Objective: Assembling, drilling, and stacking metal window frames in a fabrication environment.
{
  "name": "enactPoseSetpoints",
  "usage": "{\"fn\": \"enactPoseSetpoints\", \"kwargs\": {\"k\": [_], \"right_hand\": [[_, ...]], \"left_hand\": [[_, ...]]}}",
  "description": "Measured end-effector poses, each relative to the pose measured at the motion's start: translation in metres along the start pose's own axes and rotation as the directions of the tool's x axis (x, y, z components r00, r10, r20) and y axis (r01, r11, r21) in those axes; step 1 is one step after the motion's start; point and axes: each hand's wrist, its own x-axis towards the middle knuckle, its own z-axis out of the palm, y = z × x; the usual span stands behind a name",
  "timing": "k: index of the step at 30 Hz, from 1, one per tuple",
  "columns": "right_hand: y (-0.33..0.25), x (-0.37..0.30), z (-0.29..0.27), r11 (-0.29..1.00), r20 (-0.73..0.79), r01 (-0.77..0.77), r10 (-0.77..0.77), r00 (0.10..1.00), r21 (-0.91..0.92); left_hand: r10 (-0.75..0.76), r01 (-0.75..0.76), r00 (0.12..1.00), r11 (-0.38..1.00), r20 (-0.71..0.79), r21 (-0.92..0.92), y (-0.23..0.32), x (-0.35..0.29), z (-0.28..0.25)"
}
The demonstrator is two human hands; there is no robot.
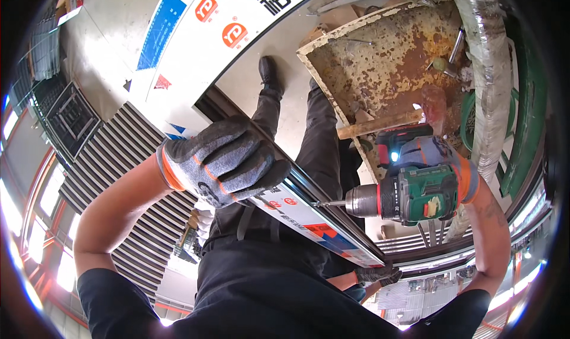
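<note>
My left hand [222, 161], in a grey knit glove with orange trim, is wrapped shut around the long dark aluminium profile with white printed film [297, 205], pinning it across my front. My right hand [442, 164] is clenched on the grip of the green and black cordless drill [409, 195], its thin bit touching the profile's side just beside my left fingers. That closeness is my worry: if the bit skates on the slick film (it looks glossy) it could jump towards my glove, and if my hold slackens the long profile could twist. A second gloved hand [377, 275], not mine, steadies the profile lower down, near the bit's exit side. The rusty metal tray [386, 66] with its wooden stick crowds my right elbow.
</note>
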Motion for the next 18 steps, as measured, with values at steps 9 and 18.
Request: {"fn": "enactPoseSetpoints", "kwargs": {"k": [9, 18], "right_hand": [[-0.005, 0.022, -0.011, 0.935, 0.283, 0.025, 0.082, 0.956, -0.355], [0.016, 0.017, 0.0, 0.899, 0.203, 0.234, -0.168, 0.965, -0.369]], "left_hand": [[-0.177, 0.179, 0.974, 0.984, -0.142, 0.0, 0.01, 0.0, 0.012], [-0.078, 0.075, 0.984, 0.997, -0.161, -0.021, 0.003, -0.004, 0.013]]}}
